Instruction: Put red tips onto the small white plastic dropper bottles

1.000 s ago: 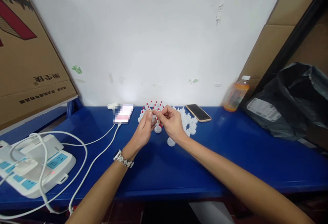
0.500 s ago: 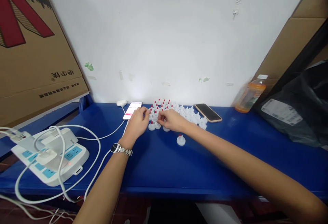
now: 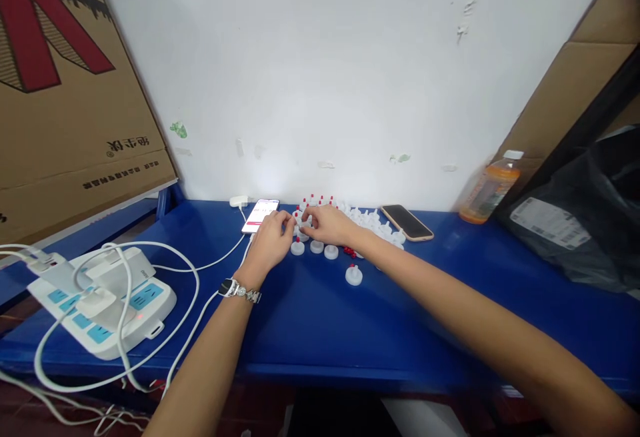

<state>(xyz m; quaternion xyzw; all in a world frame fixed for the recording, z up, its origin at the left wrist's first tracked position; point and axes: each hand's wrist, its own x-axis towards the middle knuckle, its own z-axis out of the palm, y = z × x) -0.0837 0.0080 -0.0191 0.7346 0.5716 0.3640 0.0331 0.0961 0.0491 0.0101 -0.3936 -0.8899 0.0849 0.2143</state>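
Observation:
A heap of small white plastic caps (image 3: 367, 222), several with red tips, lies on the blue table (image 3: 320, 330) near the wall. My left hand (image 3: 270, 240), with a watch on its wrist, rests at the heap's left edge, fingers curled and pinched on a small piece I cannot make out. My right hand (image 3: 330, 225) lies palm down over the heap, its fingers curled toward the left hand's fingertips. Three white caps (image 3: 316, 247) stand in a row just below the hands. One cap with a red tip (image 3: 353, 274) stands alone nearer to me. Tiny red bits (image 3: 349, 251) lie beside my right wrist.
A phone with a lit screen (image 3: 260, 214) lies left of the heap, cabled to a white power strip (image 3: 103, 300) at the left. A dark phone (image 3: 407, 222), an orange drink bottle (image 3: 485, 189) and a black plastic bag (image 3: 585, 224) are on the right. Cardboard leans at both sides.
Both hands came down from a raised pinch to the table at the heap. In the last half second my right hand slid slightly toward the wall, uncovering the row of caps.

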